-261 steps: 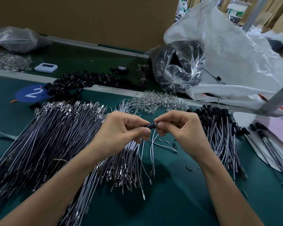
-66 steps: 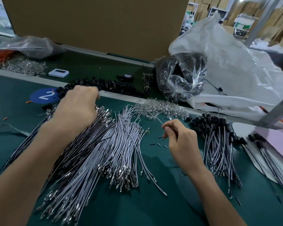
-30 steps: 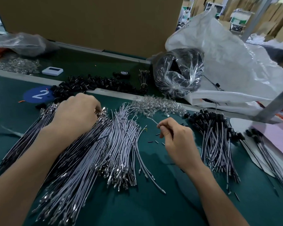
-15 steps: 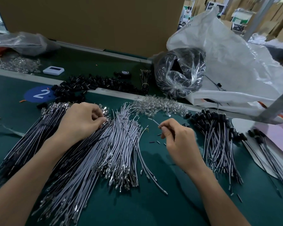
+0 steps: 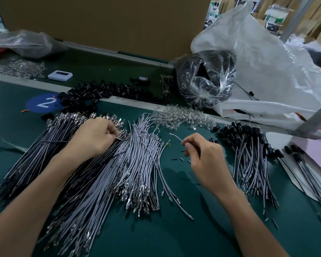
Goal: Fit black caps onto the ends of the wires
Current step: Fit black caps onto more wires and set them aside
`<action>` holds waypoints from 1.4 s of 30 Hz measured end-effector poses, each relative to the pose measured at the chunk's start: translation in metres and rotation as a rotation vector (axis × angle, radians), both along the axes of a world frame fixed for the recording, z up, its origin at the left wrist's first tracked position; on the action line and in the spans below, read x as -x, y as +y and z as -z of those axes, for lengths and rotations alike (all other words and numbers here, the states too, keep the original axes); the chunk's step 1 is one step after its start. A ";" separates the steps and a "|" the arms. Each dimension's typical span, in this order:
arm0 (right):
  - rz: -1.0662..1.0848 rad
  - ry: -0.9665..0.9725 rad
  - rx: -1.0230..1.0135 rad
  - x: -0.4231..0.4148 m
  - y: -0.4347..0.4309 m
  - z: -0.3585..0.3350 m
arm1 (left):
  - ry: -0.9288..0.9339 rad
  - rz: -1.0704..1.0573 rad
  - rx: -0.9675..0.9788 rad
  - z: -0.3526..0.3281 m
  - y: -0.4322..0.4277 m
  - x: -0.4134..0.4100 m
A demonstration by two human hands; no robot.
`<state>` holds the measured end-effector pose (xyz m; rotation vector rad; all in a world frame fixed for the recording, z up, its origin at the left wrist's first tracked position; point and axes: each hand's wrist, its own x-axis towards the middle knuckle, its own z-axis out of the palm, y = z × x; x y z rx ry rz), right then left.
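White wire (image 5: 175,136) pinched in R hand (image 5: 204,158); L hand (image 5: 95,137) palm-down, pinching terminal (image 5: 119,138) on wire pile (image 5: 119,173).

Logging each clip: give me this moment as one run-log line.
phase: wire pickup | left hand: pinches wire terminal on wire pile | right hand: pinches grey wire | black caps: untouched

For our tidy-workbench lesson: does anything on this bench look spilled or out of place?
Yes. Tiny black pieces lie scattered on the green mat beside the right hand, which pinches a wire, outside any pile. The black caps heap spills across the rail, reaching the blue 2 sticker.
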<state>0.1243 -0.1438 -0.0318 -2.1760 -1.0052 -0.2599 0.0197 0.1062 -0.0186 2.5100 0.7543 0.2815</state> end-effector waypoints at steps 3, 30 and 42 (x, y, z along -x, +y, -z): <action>0.003 0.006 0.004 0.000 0.000 0.000 | -0.024 0.014 0.001 0.002 0.000 0.002; -0.225 0.405 -0.378 0.029 0.019 -0.002 | -0.504 0.543 0.362 -0.006 -0.060 0.009; -0.231 0.397 -0.381 0.036 0.021 -0.003 | -0.505 0.558 0.384 -0.006 -0.062 0.009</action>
